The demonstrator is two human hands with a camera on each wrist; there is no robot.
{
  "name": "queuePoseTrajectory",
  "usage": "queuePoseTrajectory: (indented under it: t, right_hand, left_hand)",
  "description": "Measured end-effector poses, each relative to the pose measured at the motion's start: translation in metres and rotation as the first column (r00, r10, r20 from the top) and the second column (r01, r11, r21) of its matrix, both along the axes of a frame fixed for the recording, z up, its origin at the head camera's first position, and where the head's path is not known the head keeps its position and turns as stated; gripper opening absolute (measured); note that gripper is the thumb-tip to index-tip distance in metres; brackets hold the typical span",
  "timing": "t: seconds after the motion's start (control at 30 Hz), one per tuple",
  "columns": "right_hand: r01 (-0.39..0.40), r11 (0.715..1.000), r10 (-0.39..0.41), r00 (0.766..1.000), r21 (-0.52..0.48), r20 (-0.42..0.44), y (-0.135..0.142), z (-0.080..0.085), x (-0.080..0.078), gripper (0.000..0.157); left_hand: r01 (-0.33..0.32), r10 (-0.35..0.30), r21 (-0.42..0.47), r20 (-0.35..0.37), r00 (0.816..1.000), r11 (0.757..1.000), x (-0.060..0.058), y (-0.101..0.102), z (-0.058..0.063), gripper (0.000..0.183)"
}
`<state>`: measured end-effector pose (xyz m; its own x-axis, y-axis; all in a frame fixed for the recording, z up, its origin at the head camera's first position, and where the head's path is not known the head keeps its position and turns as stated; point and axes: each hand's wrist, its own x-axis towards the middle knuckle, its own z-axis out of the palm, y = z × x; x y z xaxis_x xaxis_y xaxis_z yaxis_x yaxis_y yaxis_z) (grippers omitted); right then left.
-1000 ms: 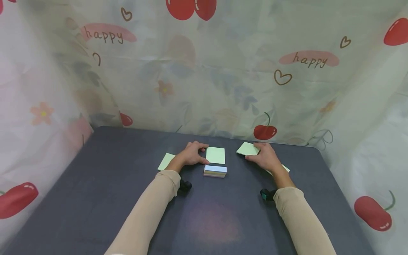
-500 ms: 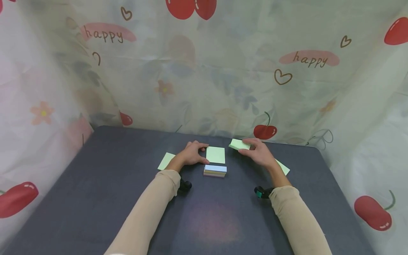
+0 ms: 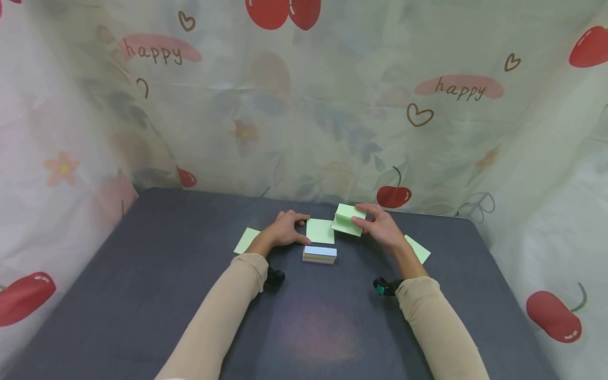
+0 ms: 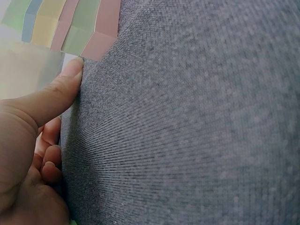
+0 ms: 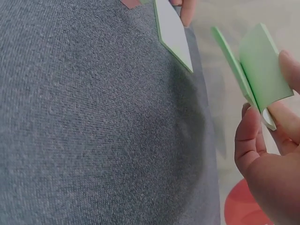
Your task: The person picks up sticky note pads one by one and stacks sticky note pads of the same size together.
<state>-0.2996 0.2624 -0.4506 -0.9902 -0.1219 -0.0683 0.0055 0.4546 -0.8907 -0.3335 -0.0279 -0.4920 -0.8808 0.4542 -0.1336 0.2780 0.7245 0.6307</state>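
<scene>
Head: the left hand [image 3: 286,230], thumb and forefinger spread, touches the left side of a far notepad [image 3: 320,231]; right of that, the right hand [image 3: 382,227] holds a bent-open pad [image 3: 344,220]. Left wrist: straight thumb near a coloured stack [image 4: 70,26]. Right wrist: thumb and fingers grip the bent-open pad.

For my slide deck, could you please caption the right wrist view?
Fingers of the right hand hold a green pad spread open, with another pad lying on the grey tabletop.

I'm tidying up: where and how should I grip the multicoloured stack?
Probably by its left and right ends, from the near side: the multicoloured stack lies flat, a pale green pad close behind, the left hand near its far-left corner.
</scene>
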Motion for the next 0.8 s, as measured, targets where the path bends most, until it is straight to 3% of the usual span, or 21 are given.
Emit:
queuePoseTrajectory:
  t: [0.13,0.3,0.57,0.8]
  right_hand:
    - [0.005,1.000,-0.005,1.000,0.009,0.016,-0.003,0.001,0.000,0.058]
    - [-0.058,0.990,0.060,0.998,0.127,-0.017,-0.008,-0.002,-0.001,0.062]
    - [-0.198,0.939,0.222,0.973,0.282,-0.058,-0.020,-0.016,-0.004,0.069]
    - [-0.227,0.898,0.268,0.961,0.376,-0.061,-0.030,-0.022,-0.009,0.073]
  left_hand:
    - [-0.003,0.003,0.003,0.001,1.000,1.000,0.000,0.000,0.001,0.079]
    - [-0.008,0.008,0.009,0.005,1.000,1.000,0.000,0.000,0.002,0.079]
    - [-0.016,0.016,-0.008,0.003,1.000,1.000,-0.001,0.001,0.001,0.080]
    - [-0.027,0.027,-0.009,0.007,1.000,1.000,0.000,0.003,0.001,0.077]
